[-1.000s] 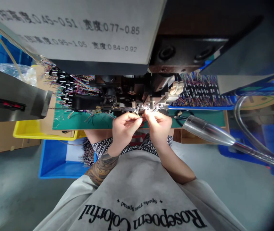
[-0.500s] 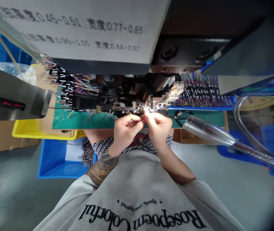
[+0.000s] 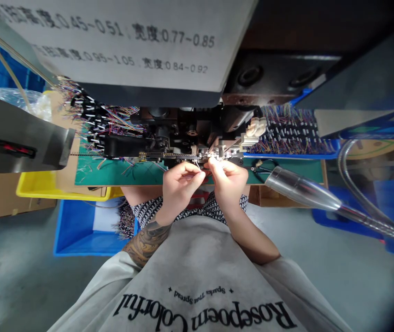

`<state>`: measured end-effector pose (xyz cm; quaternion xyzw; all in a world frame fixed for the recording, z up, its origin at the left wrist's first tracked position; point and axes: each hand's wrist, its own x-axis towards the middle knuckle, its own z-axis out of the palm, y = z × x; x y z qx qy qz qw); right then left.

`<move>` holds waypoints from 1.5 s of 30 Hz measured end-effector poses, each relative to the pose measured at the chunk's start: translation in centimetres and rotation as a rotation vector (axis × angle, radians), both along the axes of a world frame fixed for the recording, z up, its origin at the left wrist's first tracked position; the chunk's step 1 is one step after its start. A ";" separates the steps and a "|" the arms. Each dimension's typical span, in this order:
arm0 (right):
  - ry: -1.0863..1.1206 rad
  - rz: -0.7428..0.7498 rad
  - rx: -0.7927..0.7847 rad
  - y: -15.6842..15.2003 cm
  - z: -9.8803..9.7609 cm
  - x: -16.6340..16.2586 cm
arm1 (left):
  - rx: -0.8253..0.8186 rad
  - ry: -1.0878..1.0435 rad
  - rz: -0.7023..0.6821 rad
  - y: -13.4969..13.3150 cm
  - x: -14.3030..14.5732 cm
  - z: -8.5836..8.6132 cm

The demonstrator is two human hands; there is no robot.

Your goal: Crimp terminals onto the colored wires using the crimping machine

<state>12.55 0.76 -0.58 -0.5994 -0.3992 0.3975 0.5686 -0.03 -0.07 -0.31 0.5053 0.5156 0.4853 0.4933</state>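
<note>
1. Wires (image 3: 197,163): I find thin strands at the fingertips, just in front of the brightly lit front of the machine (image 3: 164,133) and above the near edge of the green surface (image 3: 127,174).
2. Left hand (image 3: 179,186): thumb and forefinger pinched together on the wires (strand count too fine for me to read at this range).
3. Right hand (image 3: 229,184): just beside the left, thumb and forefinger likewise clamped on wires, tips nearest the machine; the exact contact is partly hidden from me.
4. Right side: I log a silver cone (image 3: 302,191) on a flexible neck, angled toward the hands. Behind it, wire bundles (image 3: 286,127) lie in a blue tray (image 3: 293,156).
5. Left side: more bundles (image 3: 95,115) beside the machine; a yellow tray (image 3: 61,184) sits above a blue bin (image 3: 89,244).
</note>
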 end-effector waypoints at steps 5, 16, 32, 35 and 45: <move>-0.013 0.022 -0.007 -0.1 -0.1 0.0 | -0.048 -0.040 0.031 0.0 0.2 -0.3; -0.032 0.037 0.016 -0.4 -0.1 0.5 | -0.083 -0.019 0.014 -0.1 0.4 0.0; -0.148 0.198 0.088 -1.0 -0.5 1.3 | -0.060 -0.052 -0.009 -0.2 -0.2 -0.1; -0.252 0.416 0.169 -2.0 -0.8 2.8 | -0.104 -0.153 -0.053 -0.1 -1.4 -0.5; 0.045 1.063 -0.166 -3.9 -3.8 8.4 | -0.229 -0.219 -0.249 -1.4 -6.4 -2.0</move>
